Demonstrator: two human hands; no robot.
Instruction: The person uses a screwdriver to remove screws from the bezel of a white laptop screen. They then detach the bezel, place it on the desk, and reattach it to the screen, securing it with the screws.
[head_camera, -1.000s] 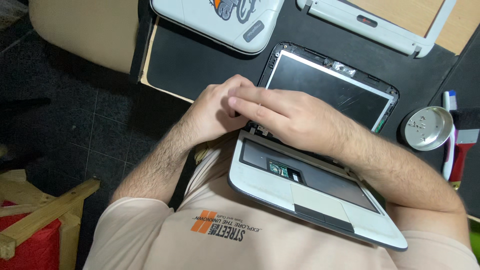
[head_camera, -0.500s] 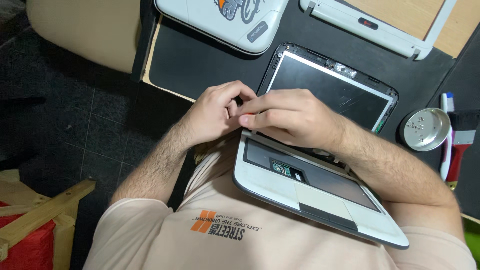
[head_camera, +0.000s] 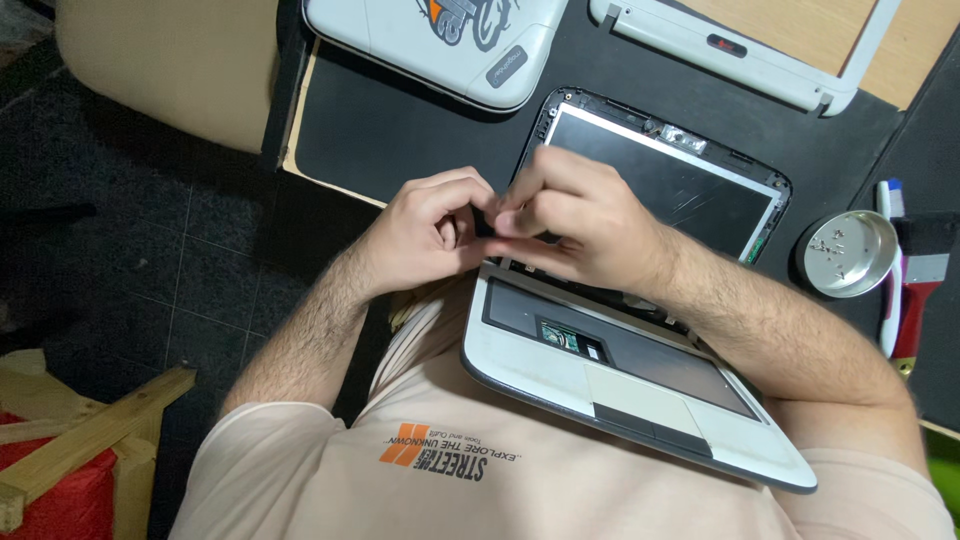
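An opened small laptop (head_camera: 640, 385) with a white palm rest and no keyboard lies against my chest. Its bare dark screen panel (head_camera: 665, 180) rests on the black mat (head_camera: 400, 130). My left hand (head_camera: 425, 235) and my right hand (head_camera: 585, 225) meet fingertip to fingertip above the laptop's left hinge corner. Both pinch a small dark part (head_camera: 487, 222) between them, and the fingers hide most of it. My right forearm crosses the laptop's right side.
A white laptop lid (head_camera: 440, 40) and a white screen bezel (head_camera: 740, 55) lie at the far edge. At the right stand a round metal dish (head_camera: 850, 252) with small screws, a white-blue tool (head_camera: 888, 270) and a red-handled brush (head_camera: 915, 300). Wooden pieces (head_camera: 80, 440) are lower left.
My hands lay flat over the hinge area before. Now they have risen and curled, with the fingertips pinched together over the left hinge corner.
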